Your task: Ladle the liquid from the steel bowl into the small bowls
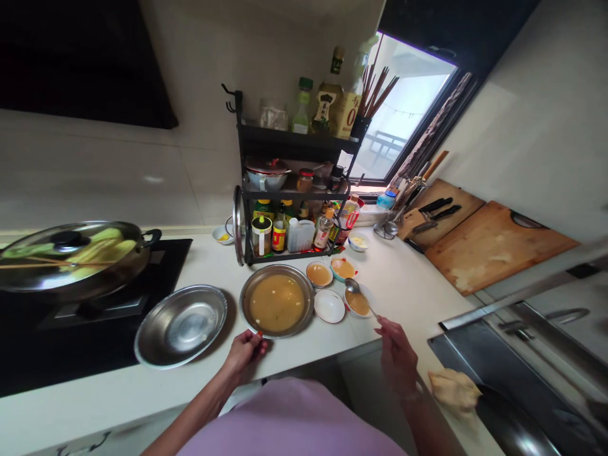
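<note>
Left hand (247, 351) comes in from lower centre, forearm angled up and to the right, wrist low on the surface (304, 354). Its fingers are curled, tips at the near rim of the full basin (278, 303); a true clamp on the rim cannot be told from here. The full basin holds yellow-brown liquid and sits mid-surface, just in front of the rack (289, 190). Right hand (396, 354) is raised off the surface, back of the hand to the camera, fingers closed in a pinch on the thin handle of the spoon (354, 286). The handle slants up and left; the spoon's bowl sits at the far rim of the near bowl (360, 304), which holds brown liquid. Contact between spoon and liquid is too small to read. White bowl (329, 306) lies between the near bowl and the full basin, touching or nearly so. Two more small bowls (319, 274) with brown liquid stand behind. Empty basin (181, 324) is left of the full one, partly over the stove edge. Wok (71, 259) under a glass lid is cut off by the left frame edge; greens show through the lid, blurred. Boards (494, 244) lean at the right. Sink (522, 380) is cropped at the corner, with a cloth (453, 389) at its edge. The right fingertips are hidden behind the hand itself.
</note>
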